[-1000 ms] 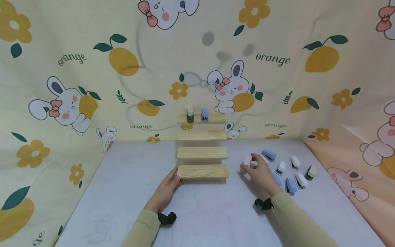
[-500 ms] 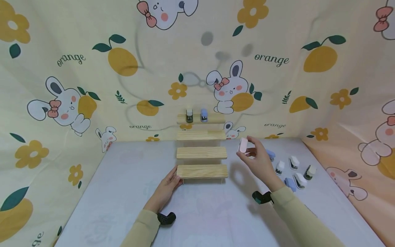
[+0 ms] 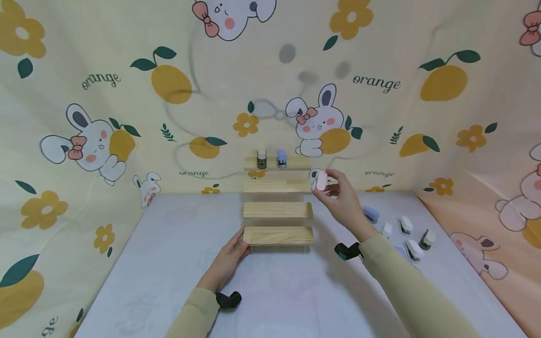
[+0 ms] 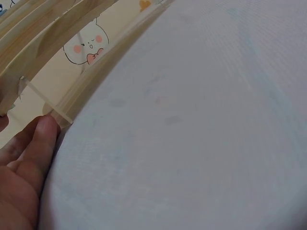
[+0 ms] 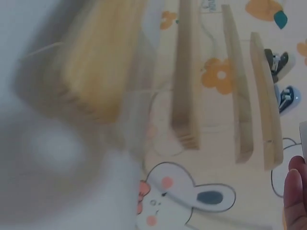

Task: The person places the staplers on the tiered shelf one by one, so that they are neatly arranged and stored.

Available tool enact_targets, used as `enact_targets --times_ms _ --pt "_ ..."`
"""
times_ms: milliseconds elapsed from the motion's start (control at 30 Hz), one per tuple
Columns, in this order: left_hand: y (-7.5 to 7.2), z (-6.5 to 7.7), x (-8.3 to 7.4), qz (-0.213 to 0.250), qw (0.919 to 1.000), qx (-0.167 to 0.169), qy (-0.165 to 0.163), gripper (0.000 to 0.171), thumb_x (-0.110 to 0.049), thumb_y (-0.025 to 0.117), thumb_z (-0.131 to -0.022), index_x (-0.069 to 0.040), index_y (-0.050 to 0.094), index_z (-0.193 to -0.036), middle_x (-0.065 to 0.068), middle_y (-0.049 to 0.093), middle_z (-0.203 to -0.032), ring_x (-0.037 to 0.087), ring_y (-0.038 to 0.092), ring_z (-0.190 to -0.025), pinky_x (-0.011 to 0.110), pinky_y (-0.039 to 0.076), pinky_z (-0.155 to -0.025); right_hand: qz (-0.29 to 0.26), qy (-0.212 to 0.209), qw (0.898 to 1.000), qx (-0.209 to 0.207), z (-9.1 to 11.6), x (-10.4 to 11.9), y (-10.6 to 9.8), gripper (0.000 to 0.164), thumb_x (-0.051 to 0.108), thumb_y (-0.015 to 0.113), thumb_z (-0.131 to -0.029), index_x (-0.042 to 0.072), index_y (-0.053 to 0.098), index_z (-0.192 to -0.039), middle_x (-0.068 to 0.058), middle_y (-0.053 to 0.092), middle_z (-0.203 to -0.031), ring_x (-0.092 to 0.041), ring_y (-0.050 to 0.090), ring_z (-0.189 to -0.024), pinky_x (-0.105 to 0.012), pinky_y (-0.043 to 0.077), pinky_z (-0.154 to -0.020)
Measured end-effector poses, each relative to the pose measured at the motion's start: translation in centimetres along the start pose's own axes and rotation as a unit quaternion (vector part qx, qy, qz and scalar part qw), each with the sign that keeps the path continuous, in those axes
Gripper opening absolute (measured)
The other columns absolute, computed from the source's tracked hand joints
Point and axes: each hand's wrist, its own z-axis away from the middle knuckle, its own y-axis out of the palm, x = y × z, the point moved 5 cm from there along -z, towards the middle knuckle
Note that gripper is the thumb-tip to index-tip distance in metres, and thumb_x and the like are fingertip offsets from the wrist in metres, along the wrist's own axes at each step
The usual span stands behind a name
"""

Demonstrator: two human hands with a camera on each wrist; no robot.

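A light wooden stepped shelf (image 3: 278, 210) stands in the middle of the table in the head view. My left hand (image 3: 228, 256) holds the left end of its lowest step; in the left wrist view its fingers (image 4: 42, 136) touch the side near a thin leg. My right hand (image 3: 340, 199) pinches a pink mini stapler (image 3: 321, 180) between thumb and fingers, raised beside the right end of the second step from the top. Only the fingertips (image 5: 293, 184) show at the right wrist view's edge. On the top step sit a dark-and-white stapler (image 3: 262, 159) and a blue stapler (image 3: 282, 158).
Several more mini staplers lie on the right of the table, among them a blue one (image 3: 371, 214), a white one (image 3: 405, 225) and a dark green one (image 3: 428, 239). My right forearm partly covers this group. A printed cloth (image 3: 203, 108) hangs behind the shelf.
My right hand has lifted the pink stapler from beside the other staplers and carried it up and left to the shelf. The left hand stays at the lowest step.
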Motion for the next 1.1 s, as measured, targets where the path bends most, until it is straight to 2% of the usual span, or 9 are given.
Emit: enact_targets --times_ms 267,467,800,1100 --pt "0.1 0.1 0.2 0.014 0.9998 0.013 0.008 0.061 -0.032 0.048 -0.102 -0.022 0.021 -0.155 0.003 0.024 -0.157 0.020 0.037 -0.136 0.028 0.038 -0.103 -0.040 0.013 0.999 0.013 -4.2 0.9 1.4 0.071 0.043 0.073 -0.085 0.014 0.037 -0.139 -0.004 0.047 -0.128 -0.020 0.056 -0.099 -0.036 0.052 -0.075" --pt "0.1 0.3 0.2 0.004 1.0000 0.007 0.000 0.060 -0.032 0.047 -0.102 -0.023 0.021 -0.155 0.005 0.025 -0.157 0.021 0.039 -0.135 0.030 0.038 -0.103 -0.045 0.013 0.999 0.021 -6.2 0.4 2.3 0.071 0.043 0.073 -0.084 0.012 0.037 -0.137 -0.005 0.047 -0.126 -0.022 0.054 -0.102 -0.037 0.049 -0.085" --pt "0.3 0.1 -0.3 0.007 0.9999 0.008 0.003 0.059 -0.031 0.048 -0.102 -0.023 0.022 -0.155 0.007 0.024 -0.157 0.023 0.039 -0.134 0.030 0.038 -0.103 -0.025 -0.014 0.999 0.033 -7.3 0.4 2.6 0.062 0.039 0.072 -0.087 0.013 0.041 -0.134 -0.003 0.049 -0.123 -0.022 0.051 -0.106 -0.037 0.044 -0.086" --pt "0.0 0.0 -0.2 0.021 0.9997 0.007 0.003 0.060 -0.033 0.048 -0.101 -0.023 0.022 -0.155 0.002 0.022 -0.158 0.018 0.037 -0.136 0.027 0.039 -0.102 0.012 -0.003 0.998 0.064 -7.7 0.2 3.3 0.061 0.033 0.067 -0.092 0.014 0.042 -0.144 -0.005 0.049 -0.130 -0.023 0.049 -0.110 -0.044 0.046 -0.093"
